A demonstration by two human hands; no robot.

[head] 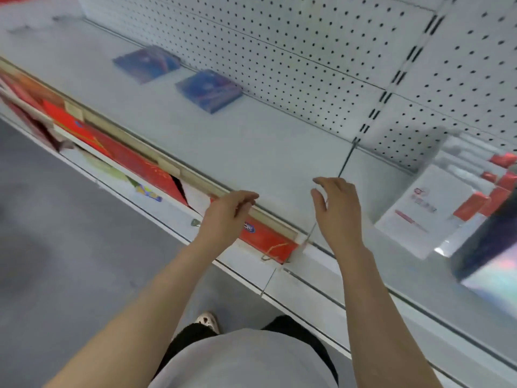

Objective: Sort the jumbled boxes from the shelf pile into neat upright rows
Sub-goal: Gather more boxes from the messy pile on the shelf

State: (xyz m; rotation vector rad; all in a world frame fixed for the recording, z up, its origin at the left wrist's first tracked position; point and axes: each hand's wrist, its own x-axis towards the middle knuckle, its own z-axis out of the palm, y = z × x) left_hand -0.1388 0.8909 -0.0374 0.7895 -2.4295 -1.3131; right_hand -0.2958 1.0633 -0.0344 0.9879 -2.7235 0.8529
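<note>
Head view is showing both hands hovering over the shelf [251, 141] edge, left hand [226, 214] and right hand [335, 211] with fingers loosely spread, holding nothing; two blue boxes [208, 89] are lying flat well beyond the fingers.

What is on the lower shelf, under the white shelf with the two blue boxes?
Red boxes lie in a row there, below the white shelf with its two blue boxes. Only their front parts show; the upper shelf covers the rest.

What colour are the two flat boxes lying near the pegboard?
Blue, with reddish markings: the two flat boxes, seen from the head view.
</note>
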